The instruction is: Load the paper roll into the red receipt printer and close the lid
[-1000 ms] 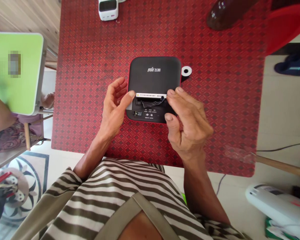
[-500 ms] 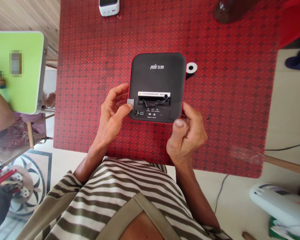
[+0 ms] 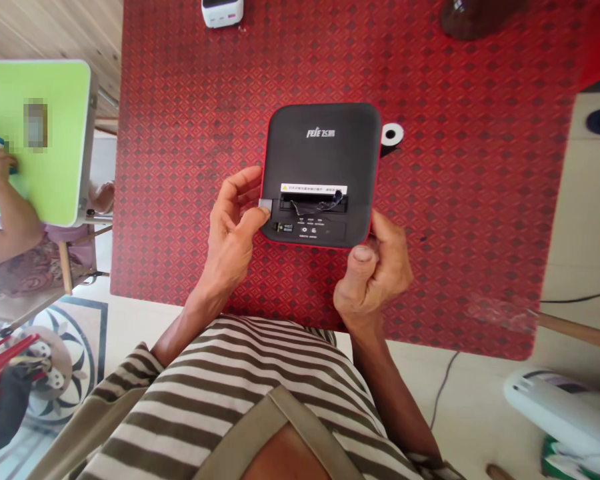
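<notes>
A black receipt printer [image 3: 325, 153] with red edges is in front of me, its lid closed. A crumpled piece of dark film [image 3: 317, 203] sticks out of its paper slot, under a white warning strip. My left hand [image 3: 234, 227] grips the printer's left side, its thumb on the grey latch [image 3: 265, 205] and its fingers along the edge. My right hand [image 3: 375, 267] holds the lower right corner, fingers bent at the side and thumb at the front edge. Beside the printer's right side is a white paper roll [image 3: 393, 135].
The table has a red patterned cover [image 3: 470, 187]. A white device [image 3: 223, 12] and a dark round object [image 3: 463, 19] lie at its far edge. At left, a person's arm [image 3: 5, 207] rests on a green table [image 3: 55, 180]. A cable [image 3: 444, 390] runs along the floor.
The printer and table sit slightly further right in view. Both hands keep about the same hold, with the left thumb still on the latch.
</notes>
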### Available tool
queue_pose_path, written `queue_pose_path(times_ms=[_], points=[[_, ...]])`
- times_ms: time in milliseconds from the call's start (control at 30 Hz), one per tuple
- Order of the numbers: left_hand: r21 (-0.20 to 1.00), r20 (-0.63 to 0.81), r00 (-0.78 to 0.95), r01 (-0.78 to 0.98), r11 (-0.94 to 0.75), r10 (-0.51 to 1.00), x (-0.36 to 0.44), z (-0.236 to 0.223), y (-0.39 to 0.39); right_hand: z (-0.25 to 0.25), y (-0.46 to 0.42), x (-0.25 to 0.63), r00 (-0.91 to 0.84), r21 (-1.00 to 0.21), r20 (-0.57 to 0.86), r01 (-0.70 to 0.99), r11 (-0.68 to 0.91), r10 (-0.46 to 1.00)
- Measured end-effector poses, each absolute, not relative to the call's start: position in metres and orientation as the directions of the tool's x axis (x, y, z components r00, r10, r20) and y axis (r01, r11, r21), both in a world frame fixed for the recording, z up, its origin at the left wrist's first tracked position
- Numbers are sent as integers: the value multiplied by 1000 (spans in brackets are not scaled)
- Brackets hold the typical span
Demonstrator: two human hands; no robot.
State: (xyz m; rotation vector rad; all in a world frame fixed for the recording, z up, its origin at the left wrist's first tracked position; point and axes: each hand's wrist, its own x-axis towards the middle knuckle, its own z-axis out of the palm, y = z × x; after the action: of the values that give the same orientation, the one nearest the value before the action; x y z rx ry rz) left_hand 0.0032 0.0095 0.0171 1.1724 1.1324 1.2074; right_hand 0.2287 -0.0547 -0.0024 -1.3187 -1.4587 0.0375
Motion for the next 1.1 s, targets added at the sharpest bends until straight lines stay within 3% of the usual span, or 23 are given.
queue_pose_path(times_ms=[200, 467, 533, 600, 700, 833, 967, 1100], points=[[999, -16, 8, -38, 16, 1000, 9, 13, 6, -2, -53, 222, 268, -633, 677, 688, 355, 685], [996, 82, 1, -32, -82, 997, 10, -1, 6, 19, -44, 239, 255, -615, 689, 700, 362, 678], [991, 134, 14, -30, -134, 991, 9, -4, 9, 39, -33, 249, 210, -565, 717, 733, 378, 665], [985, 167, 24, -41, -166, 986, 7, -4, 11, 60, -17, 257, 52, -467, 735, 762, 449, 676], [981, 182, 33, -72, -180, 983, 6, -1, 12, 83, 17, 263, -249, -461, 502, 733, 500, 828], [990, 136, 37, -51, -134, 990, 8, 2, 10, 79, 68, 262, -479, -423, 250, 728, 540, 842], [993, 108, 16, -52, -107, 994, 11, 3, 7, 56, 102, 261, -545, -457, 156, 700, 549, 824], [995, 77, 12, -70, -76, 997, 13, 5, 6, 42, 108, 257, -563, -465, 149, 686, 560, 813]])
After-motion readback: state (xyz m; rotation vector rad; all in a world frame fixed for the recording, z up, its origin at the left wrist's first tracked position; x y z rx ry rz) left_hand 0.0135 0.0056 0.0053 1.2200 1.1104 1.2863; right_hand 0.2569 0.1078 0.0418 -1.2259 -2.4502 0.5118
